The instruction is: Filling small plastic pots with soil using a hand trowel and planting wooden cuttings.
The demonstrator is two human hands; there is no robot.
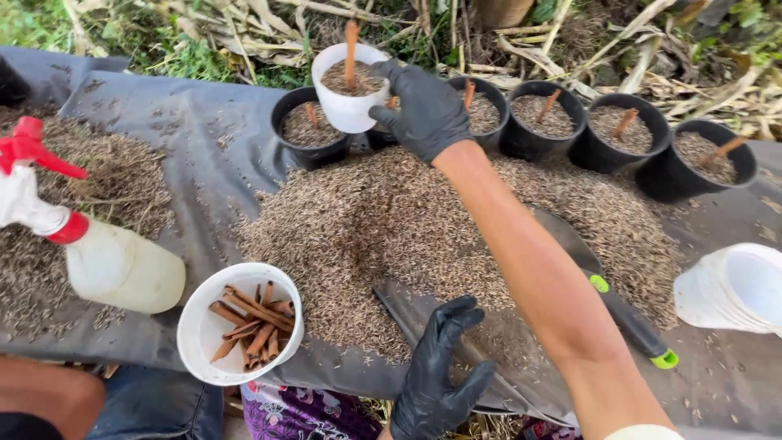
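Husk lies heaped in the middle of the grey sheet point(204, 147), a broad brown pile point(391, 228) that reaches the foot of the pot row, so filling material sits within your reach of every pot.

Your right hand point(419, 110), in a black glove, stretches to the far side and has its fingers clamped on the right wall of a white pot point(346, 94), thumb on the near side. The pot is held at the row, between the first black pot and the next, tilted slightly. It is full of husk, with one brown stick point(351, 45) standing upright in the middle.

Your left hand point(440, 375), also gloved in black, hovers at the near edge of the sheet with fingers spread apart, holding nothing, palm down just above the thin scatter of husk.

Black pots point(305, 126) stand in a line along the far edge: I count five clearly, and part of a sixth behind your right hand. Each visible one holds husk and one stick, set at a lean.

One white bowl point(236, 326) sits at the near left with a bundle of cut sticks, too crowded to count, close to your left side for picking. One spray bottle point(106, 261) with a red trigger lies on its side to its left. One trowel point(627, 314) with a black and green handle lies under your right forearm. A stack of white pots point(733, 289) lies on its side at the right edge; how many I cannot tell.
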